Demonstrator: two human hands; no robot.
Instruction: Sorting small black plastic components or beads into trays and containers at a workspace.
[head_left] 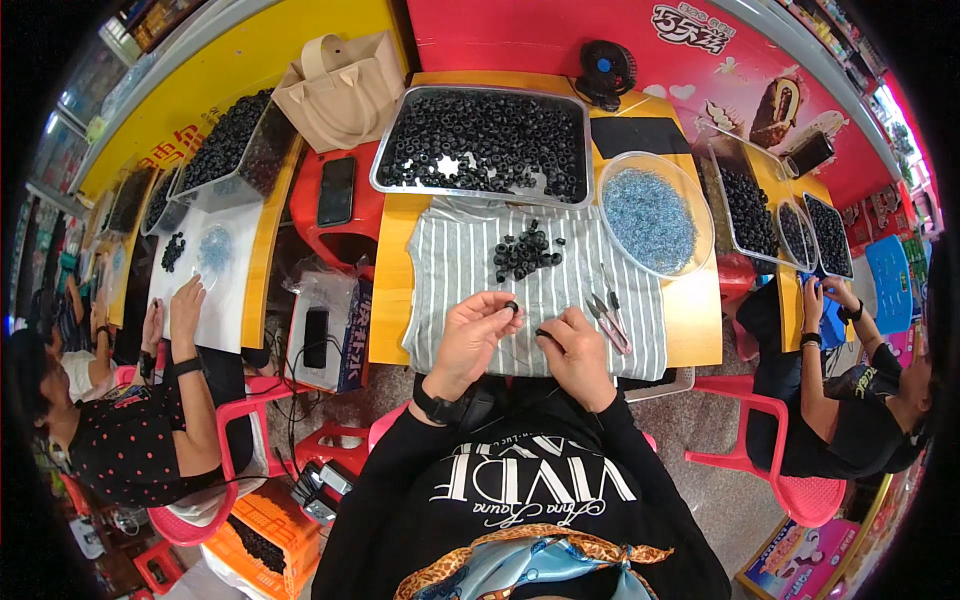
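Stretching under both forearms' work, a yellow-topped counter [390, 325] carries a grey-and-white striped cloth [450, 270] spread over its near part. Beyond the cloth's far edge sits a wide clear tray [480, 198] heaped with black rings, a few bare patches showing through. At the cloth's right far corner stands a round clear tub [704, 228] of small bluish pieces, and farther back, by the red wall, a black fan [607, 72]. Above the near half of the cloth, the left hand [478, 333] pinches with thumb and forefinger; the right hand [575, 352], just beside it, is curled with its fingertips pressed together. A loose pile of black rings [525, 250] lies on the cloth beyond them. Small pink-handled snips [606, 317] rest right of the right hand. One black ring [512, 307] is in the left fingertips, and a small dark piece [543, 333] in the right.
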